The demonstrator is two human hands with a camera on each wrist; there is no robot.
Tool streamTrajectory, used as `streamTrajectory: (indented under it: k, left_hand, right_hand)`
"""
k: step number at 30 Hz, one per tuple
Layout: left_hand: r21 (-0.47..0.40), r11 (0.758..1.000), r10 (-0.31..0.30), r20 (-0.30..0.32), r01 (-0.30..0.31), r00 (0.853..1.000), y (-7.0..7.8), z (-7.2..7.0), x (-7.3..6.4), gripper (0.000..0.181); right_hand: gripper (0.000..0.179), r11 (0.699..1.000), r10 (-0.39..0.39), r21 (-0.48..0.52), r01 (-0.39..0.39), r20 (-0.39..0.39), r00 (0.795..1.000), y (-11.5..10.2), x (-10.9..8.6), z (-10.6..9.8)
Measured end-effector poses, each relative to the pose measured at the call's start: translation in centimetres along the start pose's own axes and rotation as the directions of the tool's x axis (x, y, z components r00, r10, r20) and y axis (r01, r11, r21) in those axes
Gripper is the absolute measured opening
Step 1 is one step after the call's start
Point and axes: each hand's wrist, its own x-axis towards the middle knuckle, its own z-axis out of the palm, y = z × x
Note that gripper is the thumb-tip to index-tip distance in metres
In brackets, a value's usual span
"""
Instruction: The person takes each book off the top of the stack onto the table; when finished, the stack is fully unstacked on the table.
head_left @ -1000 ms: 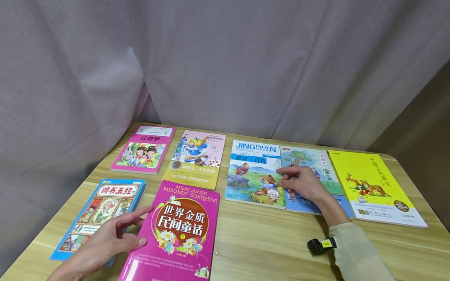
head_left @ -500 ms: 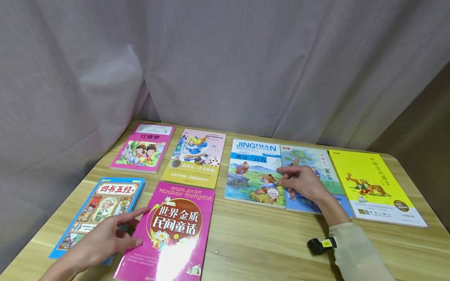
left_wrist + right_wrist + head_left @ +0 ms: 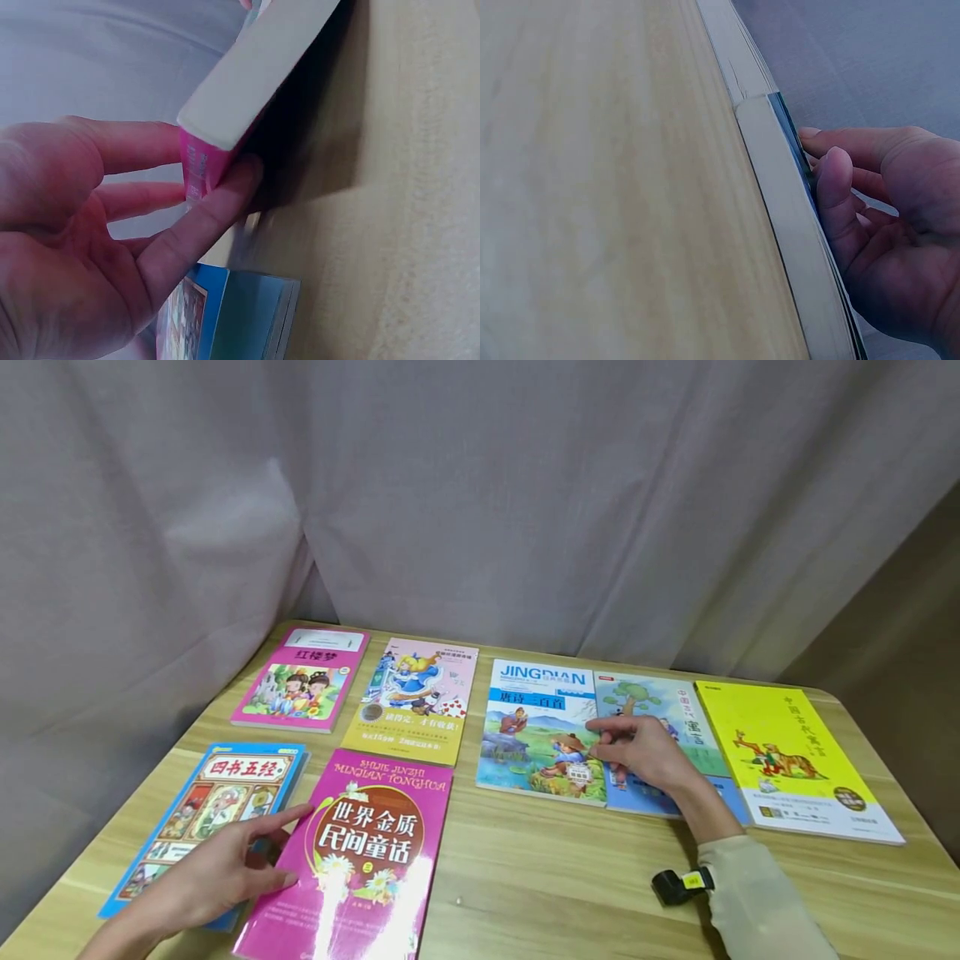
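Observation:
In the head view, my left hand (image 3: 206, 872) grips the left edge of a magenta folk-tale book (image 3: 360, 852). The left wrist view shows one finger under its spine (image 3: 199, 161), and a dark gap separates this side of the book from the wood. Partly behind that hand lies a blue-bordered book (image 3: 232, 785). My right hand (image 3: 648, 756) rests with thumb and index finger at the seam between a blue-and-white poetry book (image 3: 517, 752) and a green-and-blue book (image 3: 637, 693). Its other fingers are loosely bent and partly hidden.
A small pink book (image 3: 300, 681) and a pink-and-yellow book (image 3: 416, 693) lie at the back left of the wooden table (image 3: 555, 877). On the right is a yellow book (image 3: 780, 743). A grey curtain (image 3: 450, 502) hangs behind; a black device (image 3: 675, 887) sits at my right wrist.
The magenta book has shifted slightly left with my left hand, and the glare on its cover has changed. My right hand stays on the same two books.

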Motion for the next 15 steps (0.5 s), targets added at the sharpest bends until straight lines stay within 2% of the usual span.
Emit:
streamTrajectory:
  k: [4, 8, 11, 13, 15]
  left_hand:
    - [0.097, 0.995, -0.009, -0.047, 0.013, 0.999, 0.6, 0.0, -0.2, 0.086]
    - [0.228, 0.973, -0.003, -0.182, 0.045, 0.983, 2.4, -0.1, -1.3, 0.081]
    - [0.326, 0.945, 0.107, -0.260, -0.017, 0.960, 4.1, -0.3, -2.2, 0.072]
    - [0.380, 0.920, 0.215, -0.277, -0.098, 0.937, 5.3, -0.3, -2.4, 0.067]
    - [0.432, 0.889, 0.292, -0.278, -0.152, 0.915, 6.5, -0.1, -2.2, 0.063]
  right_hand:
    - [0.047, 1.000, -0.005, 0.001, 0.005, -0.003, 1.000, 0.0, -0.1, 0.0]
    - [0.047, 1.000, -0.008, 0.007, 0.008, 0.007, 1.000, 0.0, -0.1, 0.1]
    - [0.047, 1.000, -0.008, 0.011, 0.007, 0.011, 1.000, 0.1, -0.1, 0.1]
    - [0.048, 1.000, -0.007, 0.020, 0.006, 0.014, 1.000, 0.2, -0.1, 0.1]
    - [0.048, 1.000, -0.003, 0.028, 0.002, 0.016, 1.000, 0.4, -0.1, 0.2]
